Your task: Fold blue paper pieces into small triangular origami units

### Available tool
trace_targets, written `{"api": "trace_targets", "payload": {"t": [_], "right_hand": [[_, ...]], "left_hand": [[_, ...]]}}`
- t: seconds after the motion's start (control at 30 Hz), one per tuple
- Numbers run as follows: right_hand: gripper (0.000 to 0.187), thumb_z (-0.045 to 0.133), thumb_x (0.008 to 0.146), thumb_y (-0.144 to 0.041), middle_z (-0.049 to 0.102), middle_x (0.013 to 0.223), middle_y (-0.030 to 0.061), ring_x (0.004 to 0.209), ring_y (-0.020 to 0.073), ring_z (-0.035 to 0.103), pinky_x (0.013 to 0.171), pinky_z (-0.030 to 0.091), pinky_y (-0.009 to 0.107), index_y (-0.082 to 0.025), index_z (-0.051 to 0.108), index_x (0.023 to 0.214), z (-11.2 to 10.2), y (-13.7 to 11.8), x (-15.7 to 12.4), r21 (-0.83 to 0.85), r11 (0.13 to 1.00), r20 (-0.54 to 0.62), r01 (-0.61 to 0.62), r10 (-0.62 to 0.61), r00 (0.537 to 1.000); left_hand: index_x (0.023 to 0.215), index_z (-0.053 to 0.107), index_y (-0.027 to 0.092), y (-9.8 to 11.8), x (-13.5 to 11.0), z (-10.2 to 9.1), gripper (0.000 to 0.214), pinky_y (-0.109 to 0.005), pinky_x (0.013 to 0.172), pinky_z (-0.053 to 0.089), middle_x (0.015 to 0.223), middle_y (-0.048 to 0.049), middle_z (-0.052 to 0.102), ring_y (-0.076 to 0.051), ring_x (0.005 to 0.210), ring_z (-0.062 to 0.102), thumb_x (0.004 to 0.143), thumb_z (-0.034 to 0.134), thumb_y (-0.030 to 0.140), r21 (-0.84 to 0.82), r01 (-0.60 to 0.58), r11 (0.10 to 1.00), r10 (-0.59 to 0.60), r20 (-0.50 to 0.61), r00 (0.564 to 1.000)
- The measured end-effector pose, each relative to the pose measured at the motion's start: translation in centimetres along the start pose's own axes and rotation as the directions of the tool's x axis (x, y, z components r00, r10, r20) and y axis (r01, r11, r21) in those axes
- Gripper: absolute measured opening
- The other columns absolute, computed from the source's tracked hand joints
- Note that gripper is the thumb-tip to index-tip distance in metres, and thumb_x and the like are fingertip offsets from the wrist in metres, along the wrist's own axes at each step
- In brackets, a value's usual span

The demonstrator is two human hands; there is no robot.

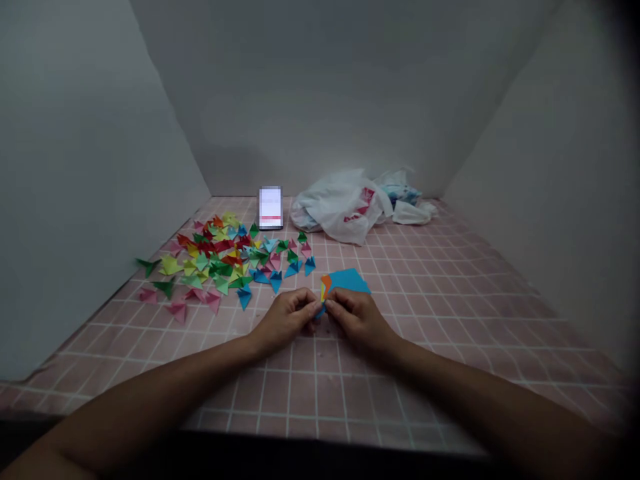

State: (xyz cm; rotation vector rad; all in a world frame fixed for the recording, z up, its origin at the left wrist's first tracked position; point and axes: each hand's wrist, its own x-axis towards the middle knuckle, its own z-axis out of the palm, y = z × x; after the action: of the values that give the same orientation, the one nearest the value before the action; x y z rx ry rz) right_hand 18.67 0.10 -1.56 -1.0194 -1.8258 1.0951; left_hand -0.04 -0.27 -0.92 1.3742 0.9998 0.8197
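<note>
A: Where's the piece?
B: Small blue folded piece of paper [323, 309], mostly hidden by fingers, between the left hand [291, 313] and right hand [361, 321], front-centre. Both hands are closed into pinches, thumb against forefinger, tips nearly meeting on it.
A: Handling?
B: Feather-light, I'd judge; crisp enough to take a crease, easily crushed or torn. Best held by folded edges, lightly. Slip risk looks low.
A: Around it?
B: Flat blue square-cornered paper [350, 279] just beyond, orange and yellow paper [325, 287] showing at its left edge. To the left, a scatter of multicoloured pointed folded-paper shapes [220, 263].
A: Surface and room?
B: Pink surface [450, 300], white grid lines, rippled at right. At the back, an upright phone with a lit screen [271, 207], blurred, and a crumpled white plastic bag with red print [340, 203]. Plain grey-white walls [325, 93] on three sides; dim light.
</note>
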Motion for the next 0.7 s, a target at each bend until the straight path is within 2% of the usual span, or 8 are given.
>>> {"api": "trace_targets", "payload": {"t": [0.23, 0.33, 0.53, 0.63, 0.7], "right_hand": [[0.03, 0.049, 0.096, -0.025, 0.047, 0.06, -0.0033, 0.056, 0.0123, 0.043, 0.056, 0.033, 0.027, -0.022, 0.044, 0.067, 0.03, 0.26, -0.17, -0.199, 0.962, -0.047, 0.187, -0.199, 0.979], [0.029, 0.048, 0.097, -0.023, 0.05, 0.062, -0.0022, 0.057, 0.0126, 0.045, 0.057, 0.034, 0.027, -0.023, 0.042, 0.068, 0.34, 0.5, -0.43, -0.251, 0.934, -0.045, 0.254, -0.273, 0.961], [0.022, 0.051, 0.098, -0.027, 0.057, 0.068, -0.0011, 0.061, 0.0142, 0.052, 0.058, 0.039, 0.026, -0.022, 0.051, 0.077, 0.62, 0.87, -0.27, -0.106, 0.986, -0.009, 0.131, -0.133, 0.991], [0.024, 0.05, 0.098, -0.026, 0.056, 0.066, -0.0007, 0.06, 0.0148, 0.051, 0.058, 0.038, 0.028, -0.023, 0.049, 0.074, 0.6, 0.7, -0.28, -0.161, 0.975, 0.003, 0.15, -0.152, 0.988], [0.025, 0.05, 0.098, -0.026, 0.056, 0.066, -0.0003, 0.059, 0.0152, 0.052, 0.059, 0.037, 0.029, -0.023, 0.048, 0.073, 0.6, 0.49, -0.42, -0.21, 0.957, -0.003, 0.198, -0.203, 0.979]], "left_hand": [[0.074, 0.056, 0.017, 0.08, -0.19, -0.06, 0.038, -0.022, 0.054, 0.042, 0.065, 0.0025, 0.056, -0.01, 0.054, 0.054, 0.083, 0.068, 0.052, 0.02, -0.02, 1.0, 0.02, 0.023, 1.0], [0.074, 0.054, 0.018, 0.05, -0.13, -0.29, 0.039, -0.022, 0.053, 0.04, 0.062, 0.0027, 0.056, -0.01, 0.053, 0.053, 0.084, 0.067, 0.053, 0.038, -0.017, 0.999, 0.014, 0.071, 0.997], [0.076, 0.054, 0.019, -0.16, -0.21, -0.44, 0.033, -0.024, 0.057, 0.042, 0.066, 0.0021, 0.055, -0.012, 0.058, 0.054, 0.089, 0.061, 0.049, 0.146, -0.081, 0.986, 0.074, 0.048, 0.996], [0.078, 0.056, 0.019, 0.05, -0.25, -0.51, 0.025, -0.025, 0.061, 0.042, 0.068, 0.0011, 0.057, -0.014, 0.062, 0.055, 0.09, 0.057, 0.041, 0.235, -0.111, 0.966, 0.086, 0.113, 0.99], [0.075, 0.055, 0.02, 0.38, -0.3, -0.6, 0.02, -0.026, 0.064, 0.04, 0.067, 0.0007, 0.057, -0.015, 0.065, 0.054, 0.09, 0.055, 0.034, 0.358, -0.193, 0.914, 0.149, 0.148, 0.978]]}}
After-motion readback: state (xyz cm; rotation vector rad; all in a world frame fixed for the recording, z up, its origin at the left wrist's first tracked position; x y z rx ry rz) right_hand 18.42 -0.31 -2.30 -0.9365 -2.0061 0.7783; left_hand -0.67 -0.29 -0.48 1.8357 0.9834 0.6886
